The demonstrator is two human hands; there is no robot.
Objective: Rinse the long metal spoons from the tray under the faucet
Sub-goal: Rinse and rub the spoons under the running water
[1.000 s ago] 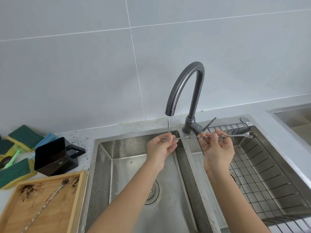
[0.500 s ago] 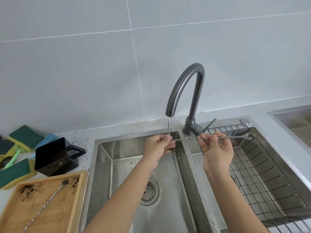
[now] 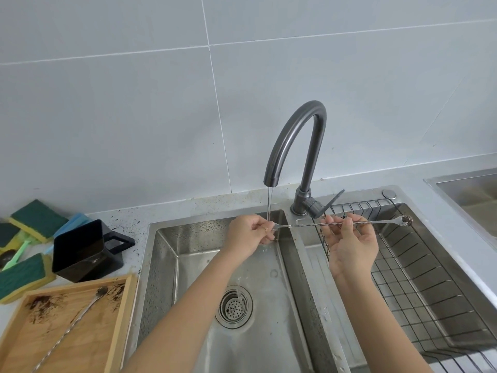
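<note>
A long twisted metal spoon (image 3: 304, 225) lies level across both sink basins. My left hand (image 3: 248, 232) pinches its left end right under the thin stream from the dark grey faucet (image 3: 295, 141). My right hand (image 3: 349, 238) pinches the shaft further right, palm up. The spoon's bowl (image 3: 406, 219), caked with dark grounds, sticks out over the right basin. A second long spoon (image 3: 72, 321) lies slantwise on the wooden tray (image 3: 121, 327) at the lower left, among brown stains.
The left sink basin (image 3: 188, 265) has a round drain strainer (image 3: 234, 308). A wire rack (image 3: 430, 278) fills the right basin. A black square cup (image 3: 80, 251) and green-yellow sponges (image 3: 37, 219) sit on the speckled counter to the left. Another sink (image 3: 468, 192) is at far right.
The view has tilted slightly, showing more of the drain. My left hand has shifted a little along the spoon's end under the stream; my right hand and the spoon stay almost still.
</note>
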